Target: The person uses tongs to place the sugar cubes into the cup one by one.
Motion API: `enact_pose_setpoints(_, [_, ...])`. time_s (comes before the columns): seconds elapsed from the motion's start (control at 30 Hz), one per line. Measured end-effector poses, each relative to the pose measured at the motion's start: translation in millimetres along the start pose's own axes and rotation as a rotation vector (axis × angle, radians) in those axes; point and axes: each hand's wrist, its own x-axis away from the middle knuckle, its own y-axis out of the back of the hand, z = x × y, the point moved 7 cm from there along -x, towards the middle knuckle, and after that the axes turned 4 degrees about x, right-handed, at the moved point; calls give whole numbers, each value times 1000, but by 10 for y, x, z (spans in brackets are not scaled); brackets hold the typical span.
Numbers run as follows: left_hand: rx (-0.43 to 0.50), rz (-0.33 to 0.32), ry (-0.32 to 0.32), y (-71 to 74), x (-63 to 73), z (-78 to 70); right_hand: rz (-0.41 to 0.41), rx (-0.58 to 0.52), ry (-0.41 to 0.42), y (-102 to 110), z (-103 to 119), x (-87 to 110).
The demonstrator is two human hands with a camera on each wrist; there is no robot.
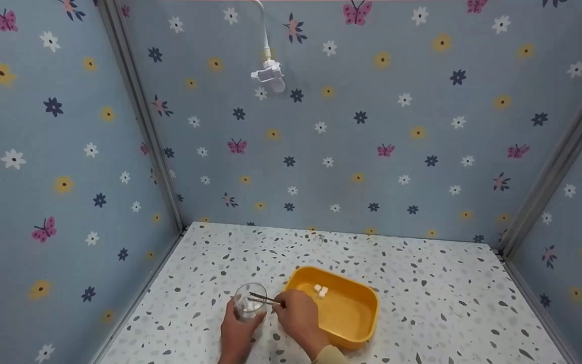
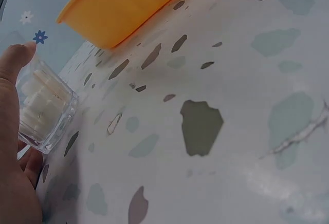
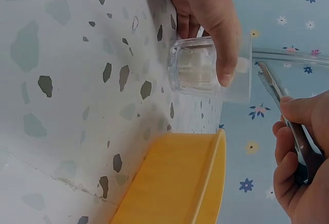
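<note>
My left hand (image 1: 238,331) grips a clear glass (image 3: 237,89) standing on the table, its thumb against the near side. White cubes (image 2: 42,105) fill the lower part of the glass in the left wrist view. Small metal tongs (image 3: 275,86) with toothed edges are held in my right hand (image 1: 298,313). Their tips point over the mouth of the glass, and I see no cube between them. Under and beside my right hand is a yellow tray (image 1: 374,313). A few white cubes (image 1: 323,291) lie near its far left part.
The speckled table (image 1: 437,298) is bounded by flowered panels (image 1: 321,167) at the back and sides. Metal posts (image 1: 142,116) stand at the corners. A white clip on a flexible arm (image 1: 270,73) hangs before the back panel.
</note>
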Motion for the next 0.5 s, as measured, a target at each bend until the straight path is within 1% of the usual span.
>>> enact_pose_setpoints(0.1, [8, 4, 3, 1, 6, 0, 6, 3, -8, -12, 4, 0])
enact_pose_setpoints(0.3, [13, -12, -15, 15, 1, -4, -26, 2, -3, 37, -46, -11])
enact_pose_setpoints(0.4, [5, -13, -17, 12, -5, 2, -33, -1, 1, 72, -106, -12])
enact_pose_setpoints(0.5, [-16, -25, -34, 24, -17, -3, -27, 4, -19, 114, -222, -8])
